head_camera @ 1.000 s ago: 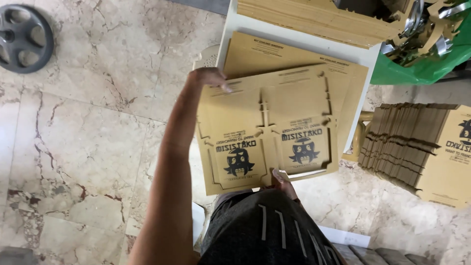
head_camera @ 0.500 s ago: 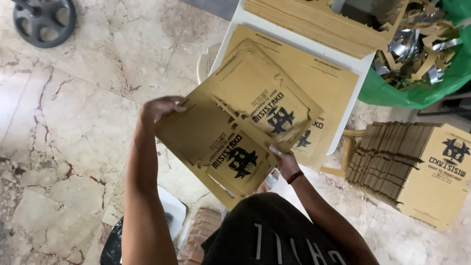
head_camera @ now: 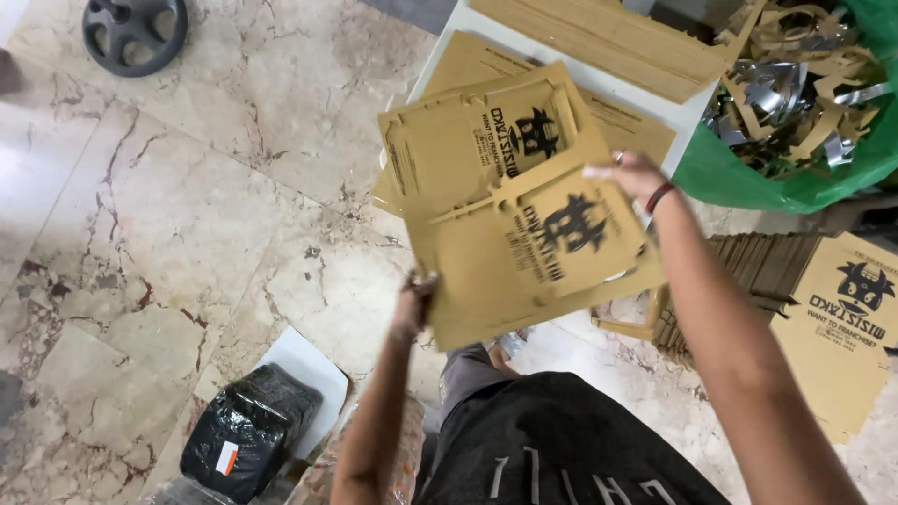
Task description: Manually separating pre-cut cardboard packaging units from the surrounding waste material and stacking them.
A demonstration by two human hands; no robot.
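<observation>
The left hand (head_camera: 413, 301) has its grip closed on the lower left edge of a brown die-cut cardboard sheet (head_camera: 510, 201), and the right hand (head_camera: 629, 175) grasps the same sheet at its right edge, fingers over the front. The sheet is held in the air, tilted, above the white surface (head_camera: 561, 65) and the marble floor (head_camera: 187, 215). On the surface lie more cardboard sheets (head_camera: 608, 117). To the right, a green bag (head_camera: 795, 182) holds cardboard scraps, and a stack of flat boxes (head_camera: 832, 309) lies on the floor. A black wrapped bundle (head_camera: 245, 432) lies at lower left.
</observation>
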